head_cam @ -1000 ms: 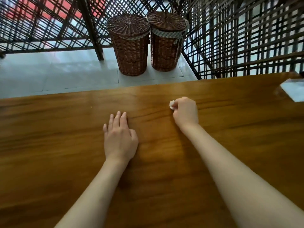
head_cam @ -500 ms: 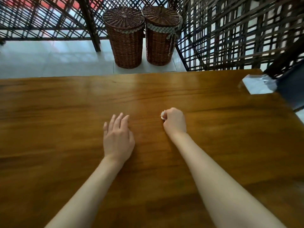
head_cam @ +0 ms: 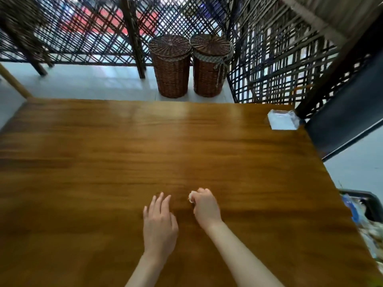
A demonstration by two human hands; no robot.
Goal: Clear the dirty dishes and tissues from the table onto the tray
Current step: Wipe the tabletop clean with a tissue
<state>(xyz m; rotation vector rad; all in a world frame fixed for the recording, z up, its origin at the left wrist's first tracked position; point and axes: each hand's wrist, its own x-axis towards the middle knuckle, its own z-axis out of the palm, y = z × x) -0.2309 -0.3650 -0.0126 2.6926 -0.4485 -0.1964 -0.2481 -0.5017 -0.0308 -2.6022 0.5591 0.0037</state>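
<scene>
Since 1 s ago you've drawn both hands back toward you & the view has swung right. Your left hand lies flat, fingers straight, on the brown wooden counter. Your right hand, just beside it, has its grip clamped on a small crumpled white tissue. At the right edge a black tray w/ blurred contents shows. Far corner: clear packet of white tissues, then two lidded wicker baskets. Risk: only a scrap shows past your knuckles, so a loose grip could drop it short of the tray.
</scene>
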